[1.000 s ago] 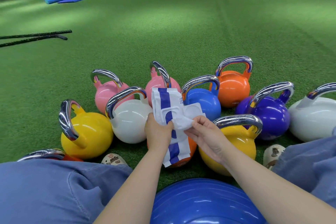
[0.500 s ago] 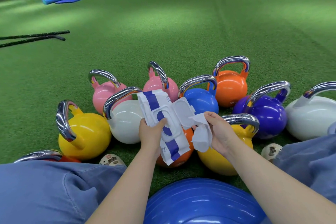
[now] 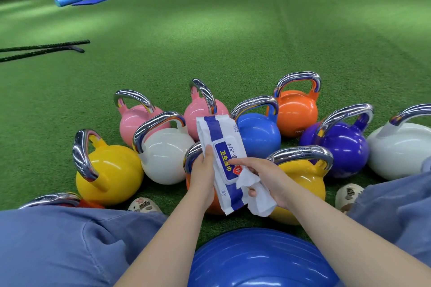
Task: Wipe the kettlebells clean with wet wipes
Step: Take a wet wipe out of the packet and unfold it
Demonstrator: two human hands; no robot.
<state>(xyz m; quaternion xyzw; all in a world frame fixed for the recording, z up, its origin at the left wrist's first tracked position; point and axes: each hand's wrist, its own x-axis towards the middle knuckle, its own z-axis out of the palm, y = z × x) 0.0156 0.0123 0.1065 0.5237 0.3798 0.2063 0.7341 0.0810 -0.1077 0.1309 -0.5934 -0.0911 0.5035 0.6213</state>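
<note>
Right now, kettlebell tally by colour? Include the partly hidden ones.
Yellow kettlebells: 2
White kettlebells: 2
Pink kettlebells: 2
Orange kettlebells: 2, the second mostly hidden behind the wipes pack
Blue kettlebell: 1
Purple kettlebell: 1
Reddish kettlebell: 1, mostly hidden by the knee
Total: 11

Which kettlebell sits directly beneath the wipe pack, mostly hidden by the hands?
The near orange kettlebell, behind the wipe pack; only its chrome handle and lower body show. The far orange kettlebell stands fully visible in the back row.
</note>
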